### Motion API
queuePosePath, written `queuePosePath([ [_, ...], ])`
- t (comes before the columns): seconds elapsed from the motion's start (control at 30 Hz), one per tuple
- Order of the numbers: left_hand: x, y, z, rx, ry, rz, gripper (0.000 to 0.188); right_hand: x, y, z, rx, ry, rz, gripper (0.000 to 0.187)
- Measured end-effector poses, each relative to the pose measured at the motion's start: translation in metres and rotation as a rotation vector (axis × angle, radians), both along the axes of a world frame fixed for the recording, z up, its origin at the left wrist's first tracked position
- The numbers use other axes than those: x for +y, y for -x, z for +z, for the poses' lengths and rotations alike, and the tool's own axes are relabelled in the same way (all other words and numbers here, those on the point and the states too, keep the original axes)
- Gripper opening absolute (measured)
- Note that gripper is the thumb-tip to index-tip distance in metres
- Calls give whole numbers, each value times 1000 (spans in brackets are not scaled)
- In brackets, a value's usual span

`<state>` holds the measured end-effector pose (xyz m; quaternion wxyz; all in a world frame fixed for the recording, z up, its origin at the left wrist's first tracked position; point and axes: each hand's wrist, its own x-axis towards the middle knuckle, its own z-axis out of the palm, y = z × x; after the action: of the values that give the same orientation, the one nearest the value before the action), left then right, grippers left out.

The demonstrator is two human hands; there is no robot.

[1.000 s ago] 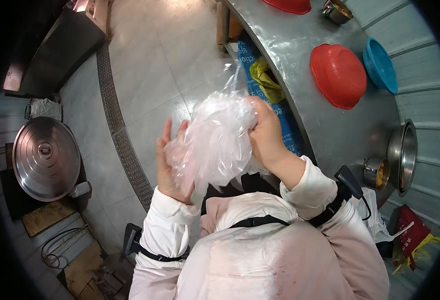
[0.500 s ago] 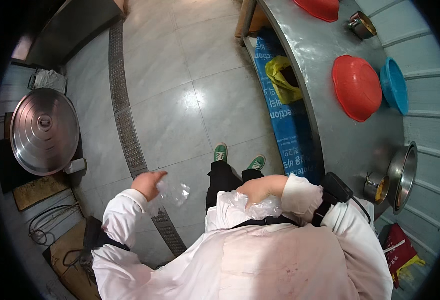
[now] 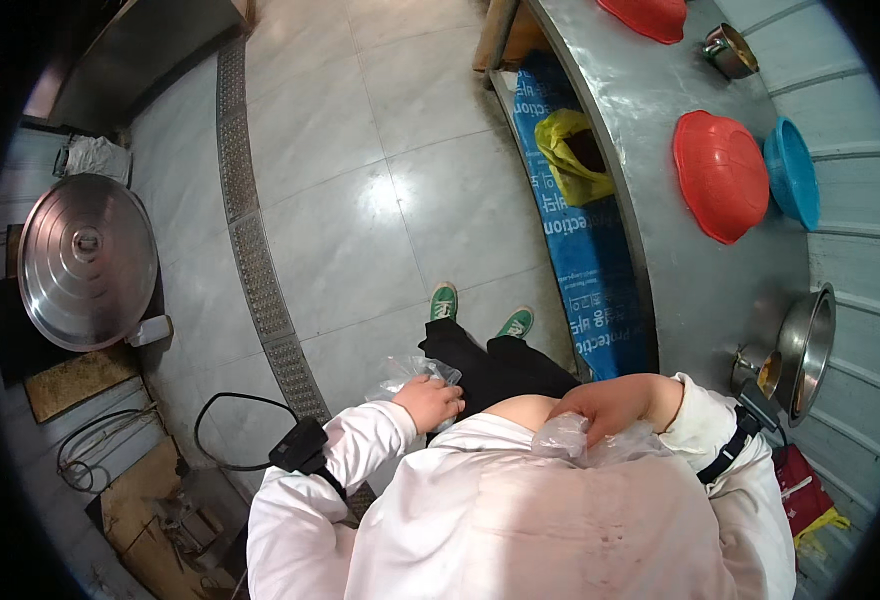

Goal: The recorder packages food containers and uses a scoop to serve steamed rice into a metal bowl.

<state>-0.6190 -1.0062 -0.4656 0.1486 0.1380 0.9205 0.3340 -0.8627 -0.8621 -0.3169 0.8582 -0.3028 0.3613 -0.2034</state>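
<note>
In front of my left hip is my left hand [image 3: 430, 403], its fingers curled round crumpled clear plastic film [image 3: 392, 374] that sticks out past the knuckles. My right hand [image 3: 615, 405] is at my waist, closed on another piece of clear plastic film [image 3: 562, 437]. More of that film spreads below its fingers, against my white shirt [image 3: 520, 510]. Whether these pieces are thin gloves or bags I cannot tell. The shirt's hem looks raised, with a strip of bare skin beside my right hand.
On my right stands a steel table [image 3: 680, 290] bearing a red basin [image 3: 722, 178], a blue basin [image 3: 792, 172], a steel bowl [image 3: 810, 350] and small pots. A large round steel lid [image 3: 88, 262] is at left. A perforated drain cover [image 3: 260, 270] crosses the tiled floor.
My left hand has come right, toward my body, with its plastic film. My right hand has shifted right along my waist, and the shirt front has moved up, hiding the dark belt.
</note>
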Motion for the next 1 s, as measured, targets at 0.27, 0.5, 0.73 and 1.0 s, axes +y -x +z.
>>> queuePosePath([
  [0.27,52,5,-67,-44,-651,1128,16,17,2,-5,24,-30,-60,39],
  [0.5,70,-6,-178,-776,-37,910,22,28,-3,-6,45,-171,-346,45],
  [0.73,50,-56,-35,-753,-878,1078,57,62,6,0,-4,-175,-592,48],
  [1.0,52,20,-52,-839,-455,359,77,74,10,-7,-81,-187,-624,49],
])
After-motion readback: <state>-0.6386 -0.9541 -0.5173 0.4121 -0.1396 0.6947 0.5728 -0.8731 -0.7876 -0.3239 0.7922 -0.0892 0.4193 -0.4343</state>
